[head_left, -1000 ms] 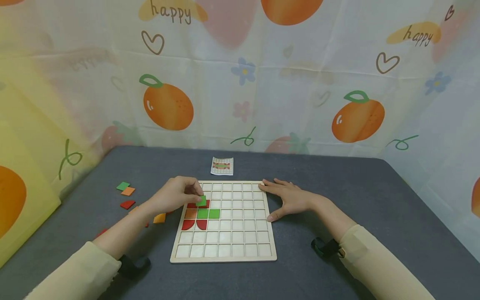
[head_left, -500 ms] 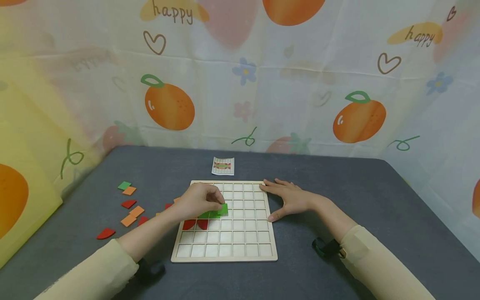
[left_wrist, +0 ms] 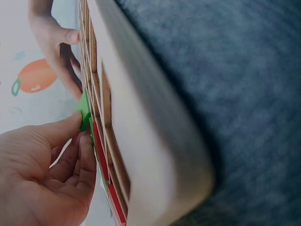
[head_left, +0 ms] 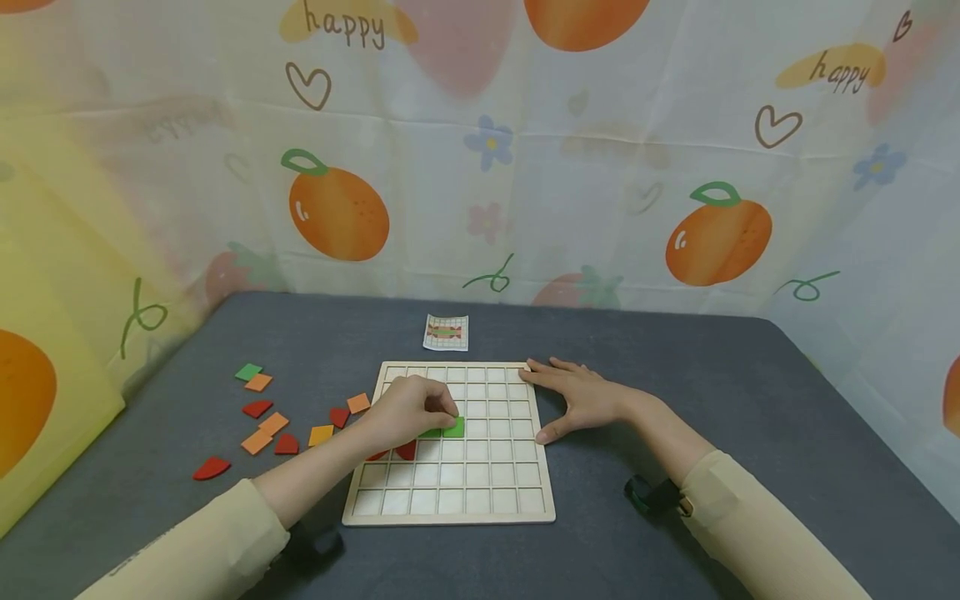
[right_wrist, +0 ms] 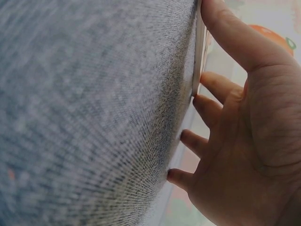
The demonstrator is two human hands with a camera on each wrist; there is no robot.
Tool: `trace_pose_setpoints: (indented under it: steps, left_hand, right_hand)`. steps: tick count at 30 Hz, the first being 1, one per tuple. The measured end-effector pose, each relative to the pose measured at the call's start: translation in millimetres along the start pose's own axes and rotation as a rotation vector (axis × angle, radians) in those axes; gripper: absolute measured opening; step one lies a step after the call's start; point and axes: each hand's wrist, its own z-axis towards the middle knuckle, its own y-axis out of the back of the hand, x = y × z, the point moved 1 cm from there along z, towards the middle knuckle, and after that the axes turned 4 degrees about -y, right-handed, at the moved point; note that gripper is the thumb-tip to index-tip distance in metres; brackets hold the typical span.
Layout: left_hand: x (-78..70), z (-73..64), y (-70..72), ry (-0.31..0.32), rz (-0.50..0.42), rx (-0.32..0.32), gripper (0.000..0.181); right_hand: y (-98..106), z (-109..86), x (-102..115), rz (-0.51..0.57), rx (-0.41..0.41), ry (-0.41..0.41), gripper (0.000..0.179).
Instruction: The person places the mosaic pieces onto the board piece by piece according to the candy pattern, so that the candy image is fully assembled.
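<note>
My left hand [head_left: 411,408] pinches a green square tile [head_left: 454,428] between thumb and fingers, at the middle of the white grid board [head_left: 480,507]. In the left wrist view, the green tile [left_wrist: 84,112] is tilted against the board's grid, its edge at the cells. A second green tile [head_left: 431,433] lies just left of it. Red curved tiles [head_left: 407,451] sit in the row below, partly covered by my left forearm, which also hides the board's upper left cells. My right hand [head_left: 581,397] rests with spread fingers on the board's right edge, thumb and fingertips touching the frame.
Loose tiles lie left of the board: a green one [head_left: 248,372], several orange ones [head_left: 257,441], a yellow-orange one [head_left: 321,435] and several red ones [head_left: 212,468]. A small printed pattern card [head_left: 446,332] lies behind the board. A patterned cloth [head_left: 585,192] hangs behind the table.
My left hand has carried the green tile right and slightly toward me, from the board's left part to beside the other green tiles, then lowered it. My right hand has stayed put.
</note>
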Motion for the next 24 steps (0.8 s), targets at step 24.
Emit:
trace_pose_setpoints:
  steps: [24]
  left_hand:
    - [2.1, 0.1, 0.8, -0.030, 0.064, 0.031, 0.005]
  right_hand:
    - [-1.2, 0.6, -0.4, 0.003, -0.005, 0.004, 0.099]
